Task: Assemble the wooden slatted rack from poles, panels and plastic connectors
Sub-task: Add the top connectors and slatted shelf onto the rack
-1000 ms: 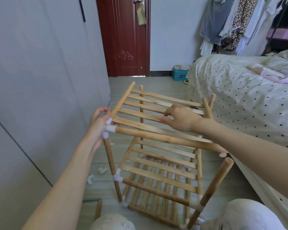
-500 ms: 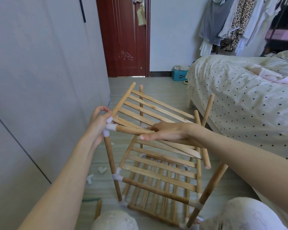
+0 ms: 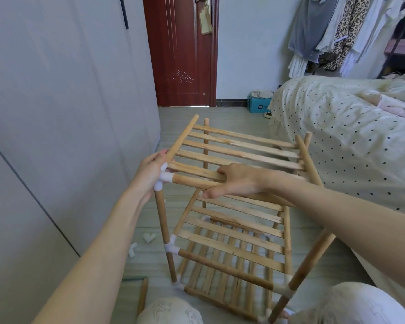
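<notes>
A person's two bare arms reach forward over a partly built wooden slatted rack (image 3: 232, 232) that stands on a grey floor (image 3: 220, 118).

The left hand (image 3: 150, 174) is curled around the rack's near-left top corner, gripping a white plastic connector (image 3: 164, 180) where the upright pole (image 3: 164, 232) meets the front rail pole (image 3: 192, 182). The thumb and fingers wrap the joint from the left side.

Just right of that grip, the right hand (image 3: 236, 181) holds the top slatted panel (image 3: 239, 150). Its fingers hook over the nearest slat and its thumb lies under the front rail, so the hand is grasping the panel's near edge. The panel stretches away from both hands and tilts upward at its far end, where its side poles end bare.

Below the hands, a middle slatted shelf (image 3: 234, 235) is joined to the left upright by another white connector (image 3: 171, 247), and a bottom shelf (image 3: 220, 277) sits lower still. Down and to the right of the right hand, a leaning pole (image 3: 311, 263) rises from a connector at the near-right corner.

Left of the rack, below the left forearm, two loose white connectors (image 3: 140, 242) lie on the floor, and a spare pole (image 3: 142, 298) lies nearer the person's knees (image 3: 171, 311). A polka-dot bed (image 3: 348, 136) is to the right, a red-brown door (image 3: 182, 52) beyond.
</notes>
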Demonstrator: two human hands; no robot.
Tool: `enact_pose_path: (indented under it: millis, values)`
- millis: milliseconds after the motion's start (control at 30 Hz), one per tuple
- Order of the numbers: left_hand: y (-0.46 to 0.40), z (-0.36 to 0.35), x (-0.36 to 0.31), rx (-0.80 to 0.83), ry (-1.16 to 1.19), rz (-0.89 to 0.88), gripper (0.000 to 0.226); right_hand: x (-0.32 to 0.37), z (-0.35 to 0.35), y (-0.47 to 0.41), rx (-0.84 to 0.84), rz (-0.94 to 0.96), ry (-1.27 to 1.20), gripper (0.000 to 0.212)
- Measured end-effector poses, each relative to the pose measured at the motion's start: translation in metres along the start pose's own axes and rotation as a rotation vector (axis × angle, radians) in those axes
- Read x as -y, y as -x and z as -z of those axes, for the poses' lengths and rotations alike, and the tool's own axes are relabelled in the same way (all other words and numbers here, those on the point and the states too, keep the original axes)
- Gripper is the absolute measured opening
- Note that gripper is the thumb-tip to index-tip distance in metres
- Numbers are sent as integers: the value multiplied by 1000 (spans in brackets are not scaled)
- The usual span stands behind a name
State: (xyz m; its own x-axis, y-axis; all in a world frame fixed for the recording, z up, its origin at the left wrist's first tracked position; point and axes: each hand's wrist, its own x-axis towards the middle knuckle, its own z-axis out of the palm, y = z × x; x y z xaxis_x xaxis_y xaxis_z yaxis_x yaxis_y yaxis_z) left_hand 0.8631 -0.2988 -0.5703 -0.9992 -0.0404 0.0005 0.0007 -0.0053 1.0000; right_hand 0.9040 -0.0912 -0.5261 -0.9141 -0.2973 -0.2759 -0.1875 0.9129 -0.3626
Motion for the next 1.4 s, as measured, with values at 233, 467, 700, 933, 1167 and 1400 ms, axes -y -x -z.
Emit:
enact_pose_path:
  millis: [233, 467, 700, 933, 1167, 1400]
  values:
    - [1, -4, 6, -81, -36, -63, 33, 12, -14, 3, -274, -100, 247, 48]
    - [-1, -19, 16, -259, 96, -197, 35, 20, -29, 12, -431, -161, 359, 51]
    - [-6, -13, 22, -292, 101, -174, 49, 23, -30, 11, -527, -83, 407, 36]
    - [-5, -15, 19, -262, 151, -138, 54, 20, -30, 10, -528, -77, 434, 37]
    - [-5, -14, 24, -258, 164, -151, 49, 18, -32, 9, -474, -80, 390, 47]
    - [-8, -16, 25, -303, 193, -140, 45, 17, -32, 10, -435, -107, 352, 50]
